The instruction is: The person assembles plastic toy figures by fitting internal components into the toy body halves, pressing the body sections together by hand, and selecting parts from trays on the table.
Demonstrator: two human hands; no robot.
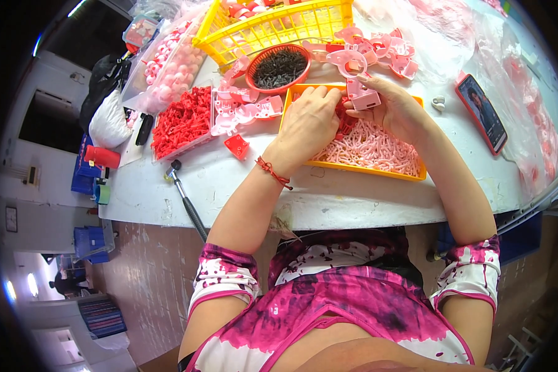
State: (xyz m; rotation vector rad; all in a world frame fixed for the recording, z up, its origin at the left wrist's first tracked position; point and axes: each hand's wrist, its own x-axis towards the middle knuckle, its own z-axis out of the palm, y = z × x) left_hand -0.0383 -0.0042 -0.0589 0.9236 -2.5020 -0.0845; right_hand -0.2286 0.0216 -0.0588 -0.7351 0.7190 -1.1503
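Note:
My right hand (394,108) holds a translucent pink plastic part (362,94) with a ring-shaped upper end and a boxy lower end, above a shallow yellow tray (359,170). Small pale pink plastic pieces (378,149) fill most of that tray. Small red pieces (348,124) lie at its middle, between my hands. My left hand (313,121) is over the tray's left side with its fingers curled down; the fingertips and whatever they grip are hidden.
Behind the tray are a red basket of dark pieces (281,69) and a yellow crate (273,31). Left are a box of red pieces (183,123), pink parts (245,113) and a black-handled hammer-like tool (189,201). A phone (482,115) lies right, near plastic bags (508,68).

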